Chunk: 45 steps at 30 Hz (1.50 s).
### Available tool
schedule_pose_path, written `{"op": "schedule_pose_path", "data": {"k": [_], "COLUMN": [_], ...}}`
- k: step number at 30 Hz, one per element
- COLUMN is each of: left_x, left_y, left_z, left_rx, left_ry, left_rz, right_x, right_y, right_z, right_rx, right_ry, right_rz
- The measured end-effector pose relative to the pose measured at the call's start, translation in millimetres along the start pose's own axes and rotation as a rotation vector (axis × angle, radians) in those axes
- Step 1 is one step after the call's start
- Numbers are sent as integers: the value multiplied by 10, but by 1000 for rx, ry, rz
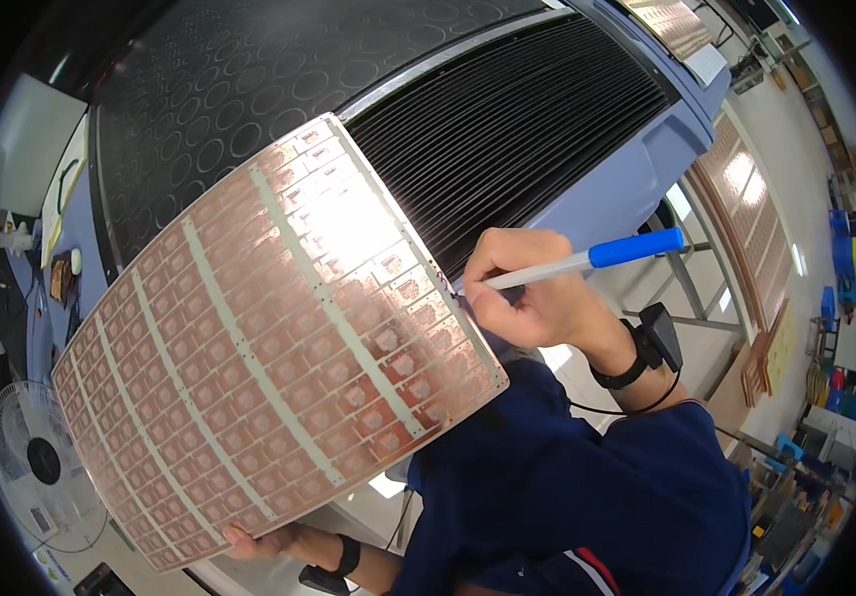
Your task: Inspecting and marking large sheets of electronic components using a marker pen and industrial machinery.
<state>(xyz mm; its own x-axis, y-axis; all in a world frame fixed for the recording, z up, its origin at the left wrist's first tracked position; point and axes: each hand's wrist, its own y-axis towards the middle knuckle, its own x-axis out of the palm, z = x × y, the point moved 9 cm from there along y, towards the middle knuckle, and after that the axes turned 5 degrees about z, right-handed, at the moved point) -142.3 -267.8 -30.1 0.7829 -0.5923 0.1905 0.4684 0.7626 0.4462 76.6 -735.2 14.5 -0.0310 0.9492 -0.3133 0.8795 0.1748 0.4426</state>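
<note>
A large copper-coloured circuit board panel (212,333), with rows of small square patterns and pale strips, is tilted in front of me. My left hand (257,542) grips its lower edge, and part of its fingers is hidden behind the panel. At the panel's right edge, my right hand (537,298) is closed round a marker pen (552,268) with a white barrel. The blue cap (637,247) sits on the pen's rear end. The pen's tip is at the panel's border, near small dark marks, but whether it touches is too small to tell.
Beyond the panel lie a black mat (239,74) with round patterns and a black slotted rack (507,109) in a blue-grey frame (607,179). A white fan (43,460) stands at left. More copper panels (746,199) lean at right. A cable (637,409) hangs from my right wrist strap.
</note>
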Motion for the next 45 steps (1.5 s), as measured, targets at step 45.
{"op": "schedule_pose_path", "data": {"k": [45], "left_x": [-3702], "left_y": [-2439], "left_z": [-2134], "left_rx": [-938], "left_ry": [-197], "left_rz": [756], "right_x": [-4420], "right_y": [-1958], "right_z": [2422], "right_rx": [648], "right_ry": [-569], "right_rz": [843]}}
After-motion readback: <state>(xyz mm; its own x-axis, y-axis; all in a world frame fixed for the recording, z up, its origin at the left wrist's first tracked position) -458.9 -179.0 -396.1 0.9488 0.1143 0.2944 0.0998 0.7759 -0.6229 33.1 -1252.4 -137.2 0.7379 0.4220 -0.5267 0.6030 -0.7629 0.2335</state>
